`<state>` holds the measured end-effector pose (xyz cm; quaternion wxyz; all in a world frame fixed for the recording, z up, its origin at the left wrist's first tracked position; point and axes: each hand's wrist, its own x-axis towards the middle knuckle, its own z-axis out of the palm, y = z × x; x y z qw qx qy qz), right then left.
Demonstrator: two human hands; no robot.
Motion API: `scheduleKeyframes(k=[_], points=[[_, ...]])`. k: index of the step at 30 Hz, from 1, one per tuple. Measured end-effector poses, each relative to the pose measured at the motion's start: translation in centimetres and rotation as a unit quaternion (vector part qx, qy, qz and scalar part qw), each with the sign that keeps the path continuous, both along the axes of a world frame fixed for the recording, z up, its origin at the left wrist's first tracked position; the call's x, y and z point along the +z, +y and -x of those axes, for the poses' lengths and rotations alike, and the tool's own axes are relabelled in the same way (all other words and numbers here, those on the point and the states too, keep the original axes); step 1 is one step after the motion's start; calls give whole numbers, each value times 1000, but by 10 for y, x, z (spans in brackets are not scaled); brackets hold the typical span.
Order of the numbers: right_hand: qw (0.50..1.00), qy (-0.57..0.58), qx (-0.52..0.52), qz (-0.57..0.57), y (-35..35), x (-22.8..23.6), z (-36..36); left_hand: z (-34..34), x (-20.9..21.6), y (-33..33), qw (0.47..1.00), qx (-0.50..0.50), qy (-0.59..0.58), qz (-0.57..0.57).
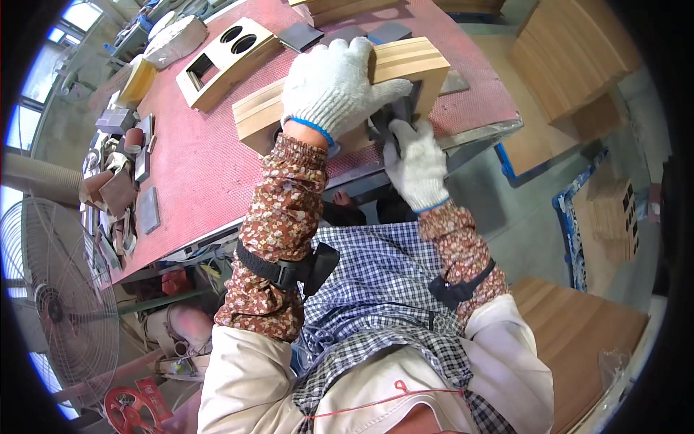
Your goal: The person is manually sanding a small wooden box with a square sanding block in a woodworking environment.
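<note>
My left hand (331,87), in a white knit glove, is wrapped over the upper edge of a pale wooden box (412,61). The box is tilted up near the front edge of the table, its laminated side on top and its open face mostly hidden from me. At its right end my right hand (421,165), gloved too, grips a dark grey flat piece (397,112) that looks like sandpaper or a sanding pad. That piece is against the inside of an opening; its far end is hidden.
A wooden box with two round holes (230,61) lies farther left on the red table (195,163). Grey sanding blocks (300,36) lie along the back. Sandpaper scraps (118,192) clutter the left edge. A fan (58,307) stands left; stacked wooden pieces (571,65) are at right.
</note>
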<state>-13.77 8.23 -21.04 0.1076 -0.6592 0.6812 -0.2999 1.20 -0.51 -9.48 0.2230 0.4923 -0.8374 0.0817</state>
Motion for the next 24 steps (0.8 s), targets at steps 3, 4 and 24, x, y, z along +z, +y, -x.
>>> scheduleKeyframes(k=[3,4,24], points=[[995,97,28,-16,-20,-2,1,1,1,-1,1000,-2,10,-13],[995,97,28,-15,-19,-2,1,1,2,-1,1000,-3,10,-12],[953,89,83,-279,-41,24,3,1,-1,0,1000,-13,1,0]])
